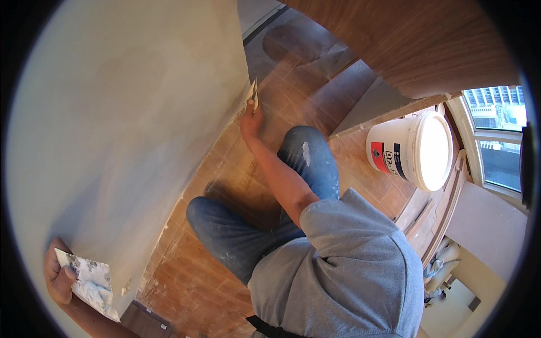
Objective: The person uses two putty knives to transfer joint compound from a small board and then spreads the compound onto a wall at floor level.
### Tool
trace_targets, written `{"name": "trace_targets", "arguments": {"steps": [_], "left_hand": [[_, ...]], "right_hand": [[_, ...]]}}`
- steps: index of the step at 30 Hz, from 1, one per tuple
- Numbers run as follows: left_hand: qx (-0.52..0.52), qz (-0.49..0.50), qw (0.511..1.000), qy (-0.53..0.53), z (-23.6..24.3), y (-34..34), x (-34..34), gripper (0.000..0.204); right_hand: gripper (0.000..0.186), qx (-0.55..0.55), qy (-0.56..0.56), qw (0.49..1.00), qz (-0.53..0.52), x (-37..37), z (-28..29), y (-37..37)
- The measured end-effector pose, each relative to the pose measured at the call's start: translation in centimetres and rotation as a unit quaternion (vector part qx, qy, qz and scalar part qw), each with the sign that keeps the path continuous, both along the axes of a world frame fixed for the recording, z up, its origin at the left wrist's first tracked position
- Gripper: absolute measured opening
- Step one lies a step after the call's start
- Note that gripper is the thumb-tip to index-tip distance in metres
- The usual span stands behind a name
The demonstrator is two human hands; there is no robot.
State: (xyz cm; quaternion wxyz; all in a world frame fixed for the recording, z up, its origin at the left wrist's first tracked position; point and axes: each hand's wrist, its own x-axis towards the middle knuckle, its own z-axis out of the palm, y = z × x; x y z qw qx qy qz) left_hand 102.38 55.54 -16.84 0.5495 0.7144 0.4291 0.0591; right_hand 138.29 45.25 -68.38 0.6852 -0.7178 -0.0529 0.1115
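Observation:
My left hand [61, 269] grips a flat scraper plate [93, 281] smeared with pale putty, close beside the off-white wall [124, 112] at lower left. Out in front, my right hand [251, 118] is closed on a putty knife [253, 93] with a light-coated blade, held at or very near the wall's edge, low by the wood-look floor [191, 281]. Whether the blade touches the wall I cannot tell. My bent legs in jeans are on the floor beneath my arms.
A white lidded bucket [408, 152] stands to my right. A wooden panel [406, 39] overhangs at top right. A window [496, 141], long boards [428, 219] and a pale sheet [479, 225] lie along the right side.

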Motion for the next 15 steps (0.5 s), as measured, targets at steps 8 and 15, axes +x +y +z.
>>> {"name": "trace_targets", "arguments": {"steps": [8,15], "left_hand": [[-0.01,0.014,1.0,0.022,0.1,-0.4,0.3,0.059],[0.011,-0.011,1.0,0.016,0.5,-0.3,0.3,0.052]], "right_hand": [[0.039,0.008,-0.157,0.987,-0.02,0.9,1.3,1.2],[0.046,-0.079,-0.244,0.966,0.018,0.5,0.5,2.3]]}}
